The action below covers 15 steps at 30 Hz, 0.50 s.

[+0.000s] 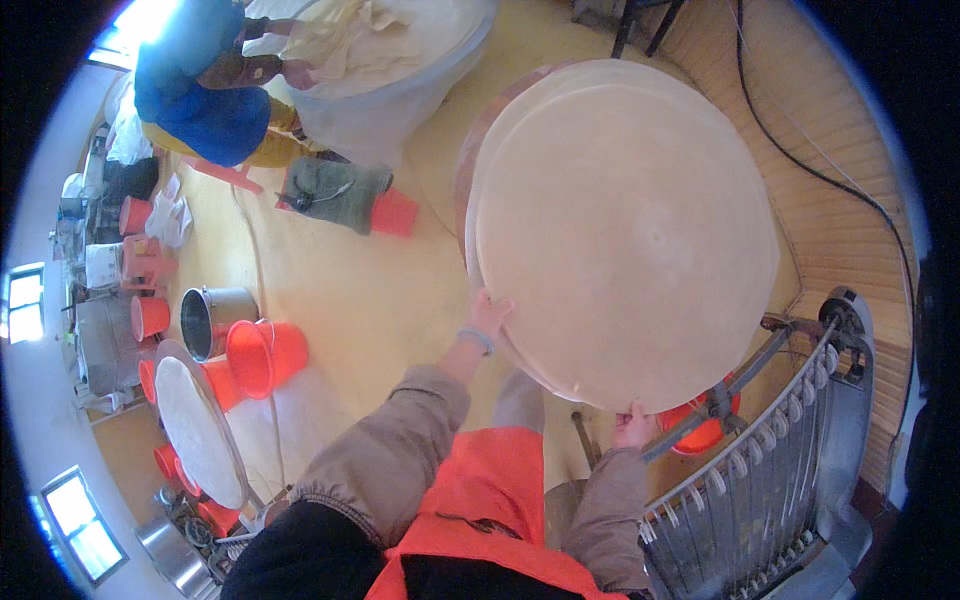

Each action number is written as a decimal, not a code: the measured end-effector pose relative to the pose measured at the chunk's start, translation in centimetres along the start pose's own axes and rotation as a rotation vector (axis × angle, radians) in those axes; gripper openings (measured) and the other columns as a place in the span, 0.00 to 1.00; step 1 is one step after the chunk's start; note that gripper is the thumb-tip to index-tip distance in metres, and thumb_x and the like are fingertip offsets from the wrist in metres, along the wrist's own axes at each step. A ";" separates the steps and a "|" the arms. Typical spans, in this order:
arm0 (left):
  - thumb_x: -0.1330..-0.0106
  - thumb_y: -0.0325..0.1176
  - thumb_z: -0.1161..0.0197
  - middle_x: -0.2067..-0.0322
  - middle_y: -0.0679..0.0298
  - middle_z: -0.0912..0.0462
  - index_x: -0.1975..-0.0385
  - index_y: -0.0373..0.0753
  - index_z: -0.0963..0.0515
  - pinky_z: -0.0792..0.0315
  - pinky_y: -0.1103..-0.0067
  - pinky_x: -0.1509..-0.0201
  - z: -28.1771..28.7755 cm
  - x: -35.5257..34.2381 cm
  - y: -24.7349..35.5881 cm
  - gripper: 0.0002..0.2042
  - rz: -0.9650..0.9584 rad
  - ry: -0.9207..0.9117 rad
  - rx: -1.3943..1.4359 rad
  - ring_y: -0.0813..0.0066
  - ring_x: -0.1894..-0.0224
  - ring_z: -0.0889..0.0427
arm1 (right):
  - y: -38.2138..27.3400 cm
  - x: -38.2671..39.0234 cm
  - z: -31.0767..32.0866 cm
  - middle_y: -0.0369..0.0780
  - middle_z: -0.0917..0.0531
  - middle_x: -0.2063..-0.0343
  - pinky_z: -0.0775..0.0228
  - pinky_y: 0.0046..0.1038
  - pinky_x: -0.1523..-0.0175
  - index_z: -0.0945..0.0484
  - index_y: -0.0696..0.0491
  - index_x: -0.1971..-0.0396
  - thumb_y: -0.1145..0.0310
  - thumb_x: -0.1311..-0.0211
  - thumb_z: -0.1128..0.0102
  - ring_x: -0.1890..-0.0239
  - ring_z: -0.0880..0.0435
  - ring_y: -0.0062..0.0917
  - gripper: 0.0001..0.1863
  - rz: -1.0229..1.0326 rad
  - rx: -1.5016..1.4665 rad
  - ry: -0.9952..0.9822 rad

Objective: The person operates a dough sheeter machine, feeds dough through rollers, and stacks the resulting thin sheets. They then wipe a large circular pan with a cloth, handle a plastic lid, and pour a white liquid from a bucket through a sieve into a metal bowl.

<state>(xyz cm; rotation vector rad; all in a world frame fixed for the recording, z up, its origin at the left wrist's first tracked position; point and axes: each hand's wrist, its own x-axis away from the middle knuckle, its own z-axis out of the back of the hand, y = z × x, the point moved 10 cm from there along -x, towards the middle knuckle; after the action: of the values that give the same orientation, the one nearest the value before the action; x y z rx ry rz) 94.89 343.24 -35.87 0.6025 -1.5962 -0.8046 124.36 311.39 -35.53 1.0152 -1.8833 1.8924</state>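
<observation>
A very wide, thin, pale round sheet [640, 230], like a giant pancake, lies in front of me on top of what looks like a stack of similar sheets. A reddish-brown round board [468, 185] shows past the stack's left side. My left hand [488, 316] grips the sheet's edge at the near left, thumb on top and the other fingers mostly hidden. At the near edge, my right hand [634, 428] pinches the rim between thumb and fingers. How many layers each hand holds, I cannot tell.
A grey metal rack with rods [760, 440] stands close on my right, a red bucket [700, 425] behind it. Red buckets [265, 358] and a steel pot [215, 320] are at left. Far left, another person [205, 90] handles sheets over a large covered tub [395, 90].
</observation>
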 end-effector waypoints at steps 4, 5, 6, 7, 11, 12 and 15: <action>0.43 0.22 0.40 0.62 0.58 0.21 0.56 0.34 0.33 0.24 0.75 0.59 1.5 -2.0 -0.1 0.15 -0.067 0.002 0.184 0.71 0.63 0.21 | 2.0 2.2 -1.7 0.37 0.22 0.62 0.24 0.26 0.61 0.30 0.52 0.54 0.76 0.38 0.50 0.64 0.20 0.23 0.12 -0.095 -0.097 -0.036; 0.44 0.22 0.40 0.63 0.59 0.21 0.57 0.34 0.33 0.24 0.75 0.60 1.8 -2.4 0.1 0.15 -0.125 -0.005 0.232 0.71 0.64 0.21 | 2.6 2.7 -1.9 0.37 0.21 0.62 0.24 0.27 0.61 0.30 0.52 0.55 0.76 0.38 0.50 0.64 0.21 0.23 0.12 -0.127 -0.119 -0.020; 0.44 0.22 0.40 0.64 0.59 0.21 0.57 0.34 0.33 0.24 0.75 0.62 2.3 -2.8 -0.2 0.15 -0.132 0.024 0.251 0.71 0.65 0.21 | 3.0 3.1 -1.9 0.37 0.21 0.62 0.24 0.26 0.61 0.30 0.52 0.55 0.75 0.38 0.49 0.65 0.21 0.23 0.11 -0.146 -0.116 0.008; 0.44 0.21 0.40 0.64 0.60 0.21 0.57 0.34 0.33 0.24 0.75 0.63 2.6 -3.2 -0.3 0.15 -0.150 0.026 0.261 0.71 0.66 0.21 | 3.3 3.4 -2.0 0.36 0.21 0.63 0.24 0.25 0.62 0.30 0.51 0.55 0.74 0.38 0.48 0.65 0.21 0.23 0.11 -0.154 -0.118 0.027; 0.44 0.26 0.38 0.63 0.60 0.20 0.58 0.33 0.29 0.25 0.72 0.59 4.3 -4.1 -0.6 0.14 -0.080 0.176 -0.063 0.70 0.64 0.21 | 4.2 3.7 -2.5 0.36 0.21 0.63 0.26 0.23 0.64 0.29 0.50 0.56 0.70 0.38 0.46 0.67 0.21 0.21 0.11 -0.159 -0.012 0.003; 0.44 0.26 0.38 0.65 0.61 0.20 0.60 0.34 0.28 0.25 0.72 0.60 4.6 -4.0 -0.3 0.12 -0.082 0.216 -0.019 0.71 0.65 0.22 | 4.8 3.8 -3.0 0.35 0.21 0.64 0.26 0.23 0.64 0.29 0.50 0.56 0.70 0.39 0.45 0.67 0.21 0.21 0.11 -0.187 -0.043 -0.036; 0.44 0.27 0.38 0.69 0.63 0.21 0.66 0.34 0.27 0.26 0.73 0.64 4.7 -4.0 0.4 0.09 -0.016 0.249 -0.065 0.72 0.68 0.23 | 5.8 4.0 -2.6 0.35 0.21 0.65 0.26 0.23 0.65 0.29 0.50 0.57 0.68 0.39 0.44 0.68 0.21 0.21 0.11 -0.231 -0.076 0.026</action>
<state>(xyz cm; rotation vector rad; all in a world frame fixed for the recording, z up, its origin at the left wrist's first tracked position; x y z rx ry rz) 91.01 347.36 -38.43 0.6429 -1.3353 -0.7595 117.02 312.20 -37.04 1.1249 -1.7265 1.6827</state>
